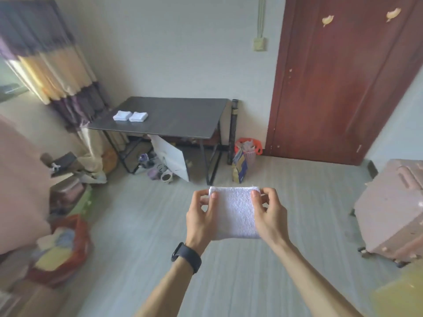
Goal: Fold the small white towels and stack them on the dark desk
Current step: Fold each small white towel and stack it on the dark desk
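Low in the frame's centre, the left hand and right hand each pinch a side of the folded white towel, held between both grips in mid-air. Pinch edges flush. Farther, upper left of centre, folded towels lie on the dark surface.

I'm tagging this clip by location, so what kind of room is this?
Probably a lived-in room at home, perhaps a bedroom. A striped curtain hangs beside a dark desk, there is a reddish wooden door, and a pink suitcase sits on the floor.
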### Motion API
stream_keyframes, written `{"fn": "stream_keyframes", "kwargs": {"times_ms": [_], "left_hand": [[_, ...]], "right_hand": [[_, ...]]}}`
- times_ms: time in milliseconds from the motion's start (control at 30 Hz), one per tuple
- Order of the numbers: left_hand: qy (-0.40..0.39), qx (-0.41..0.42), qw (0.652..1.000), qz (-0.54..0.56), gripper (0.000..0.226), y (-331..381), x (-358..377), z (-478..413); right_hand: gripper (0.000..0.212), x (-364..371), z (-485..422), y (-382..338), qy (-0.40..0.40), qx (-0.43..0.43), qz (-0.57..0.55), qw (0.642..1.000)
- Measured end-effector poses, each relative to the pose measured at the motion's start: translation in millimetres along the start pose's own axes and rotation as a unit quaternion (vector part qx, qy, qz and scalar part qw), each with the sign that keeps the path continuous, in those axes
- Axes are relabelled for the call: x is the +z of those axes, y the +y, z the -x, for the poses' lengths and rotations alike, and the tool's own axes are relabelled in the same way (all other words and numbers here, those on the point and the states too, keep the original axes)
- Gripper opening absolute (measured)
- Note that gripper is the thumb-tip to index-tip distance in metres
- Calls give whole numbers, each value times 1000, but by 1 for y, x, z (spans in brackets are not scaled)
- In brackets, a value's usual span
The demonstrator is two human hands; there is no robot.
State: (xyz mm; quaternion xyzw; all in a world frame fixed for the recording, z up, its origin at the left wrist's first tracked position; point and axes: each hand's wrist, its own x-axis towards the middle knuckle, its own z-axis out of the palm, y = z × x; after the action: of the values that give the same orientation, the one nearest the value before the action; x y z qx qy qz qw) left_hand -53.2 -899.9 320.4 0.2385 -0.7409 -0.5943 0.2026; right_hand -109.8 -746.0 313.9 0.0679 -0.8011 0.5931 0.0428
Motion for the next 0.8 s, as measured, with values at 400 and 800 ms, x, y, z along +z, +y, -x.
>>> {"fn": "stream_keyframes", "kwargs": {"times_ms": [400, 800], "left_hand": [[125, -20, 992, -19, 5, -39, -183, -215], [218, -46, 975, -13, 7, -52, -250, -464]], "right_hand": [[16, 280, -112, -75, -97, -48, -3, 994], [16, 490, -305, -113, -183, -76, -28, 980]]}}
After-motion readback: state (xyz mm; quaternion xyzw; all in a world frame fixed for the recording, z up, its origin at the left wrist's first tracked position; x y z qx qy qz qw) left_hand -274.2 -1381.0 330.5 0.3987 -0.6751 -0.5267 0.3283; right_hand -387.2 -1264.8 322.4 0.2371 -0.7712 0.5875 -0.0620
